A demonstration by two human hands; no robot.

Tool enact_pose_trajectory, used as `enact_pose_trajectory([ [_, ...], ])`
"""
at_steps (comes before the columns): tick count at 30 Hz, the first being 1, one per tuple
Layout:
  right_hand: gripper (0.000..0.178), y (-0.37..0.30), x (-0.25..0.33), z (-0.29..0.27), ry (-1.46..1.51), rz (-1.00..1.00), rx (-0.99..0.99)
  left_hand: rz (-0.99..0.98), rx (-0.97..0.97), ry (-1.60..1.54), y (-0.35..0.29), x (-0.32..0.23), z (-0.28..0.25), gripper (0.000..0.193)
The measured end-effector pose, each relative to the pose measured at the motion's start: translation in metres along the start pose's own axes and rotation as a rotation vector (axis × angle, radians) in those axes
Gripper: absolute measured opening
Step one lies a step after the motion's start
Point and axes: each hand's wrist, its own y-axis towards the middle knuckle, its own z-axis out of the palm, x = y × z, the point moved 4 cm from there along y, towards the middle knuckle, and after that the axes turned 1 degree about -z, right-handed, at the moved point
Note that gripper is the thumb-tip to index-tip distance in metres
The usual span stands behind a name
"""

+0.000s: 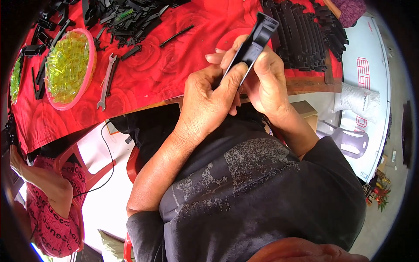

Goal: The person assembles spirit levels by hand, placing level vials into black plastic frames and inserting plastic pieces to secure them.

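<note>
1. Left hand (203,98): closed on the black part (255,46), thumb pressed into its hollow. For good work, keep that thumb firm and flat; a loose pinch would probably let the part twist.
2. Black part: held up between both hands over the table's near edge, tilted. Best kept at this angle, its open side in view.
3. Right hand (270,85): cupped at the part's right side, thumb by its edge. Best used as a backstop, pressing gently.
4. Counts, left to right: pink-rimmed basket (93,65), one; yellow-green pieces (67,63) in it, too many to count; spanner (106,85), one; loose black pieces (126,22), overlapping, uncountable; thin rod (176,36), one; held part, one; stacked black parts (297,37), edges blur, no sure count.
</note>
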Motion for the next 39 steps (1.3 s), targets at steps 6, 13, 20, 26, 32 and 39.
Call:
enact_pose_trajectory([
  [6,0.06,-0.003,-0.022,-0.017,0.223,0.264,-0.063,-0.028,0.019,0.003,0.01,0.012,0.003,0.04],
  [13,0.057,0.002,-0.026,-0.035,0.355,0.157,-0.141,-0.04,0.133,0.198,0.005,0.01,0.006,0.03],
  [20,0.057,0.002,-0.027,-0.036,0.494,0.129,-0.133,-0.076,0.159,0.232,0.005,0.013,0.011,0.024],
  [26,0.057,0.002,-0.028,-0.035,0.452,0.153,-0.173,-0.051,0.169,0.159,0.002,0.011,0.014,0.022],
  [32,0.062,0.002,-0.027,-0.034,0.511,0.097,-0.002,0.035,0.156,0.149,-0.001,0.01,0.018,0.015],
  [39,0.063,0.006,-0.015,-0.023,0.421,0.049,0.079,0.081,0.112,0.238,-0.004,0.011,0.017,0.009],
])
